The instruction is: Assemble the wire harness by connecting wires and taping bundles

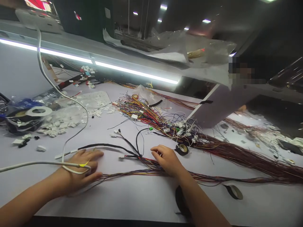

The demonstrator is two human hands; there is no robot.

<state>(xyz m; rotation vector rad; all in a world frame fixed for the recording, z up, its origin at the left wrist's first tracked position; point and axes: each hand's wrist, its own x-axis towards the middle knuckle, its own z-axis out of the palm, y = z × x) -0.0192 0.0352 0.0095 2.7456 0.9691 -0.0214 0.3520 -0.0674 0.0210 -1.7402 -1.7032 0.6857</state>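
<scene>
Wire harness [132, 171] ran nine-to-three across the counter [132, 201] under both my hands. I had my right hand [167, 159] nearer its black-taped branch [111, 146], fingers curled down on the bundle; my left hand [82, 168] lay flat, fingers spread, pinning it.

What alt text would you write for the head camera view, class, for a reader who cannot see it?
Two bare hands press on a wire harness: the left hand lies flat on a black-sleeved branch, the right hand on a bundle of coloured wires. Beside it sits a black tape roll on the white table.
</scene>
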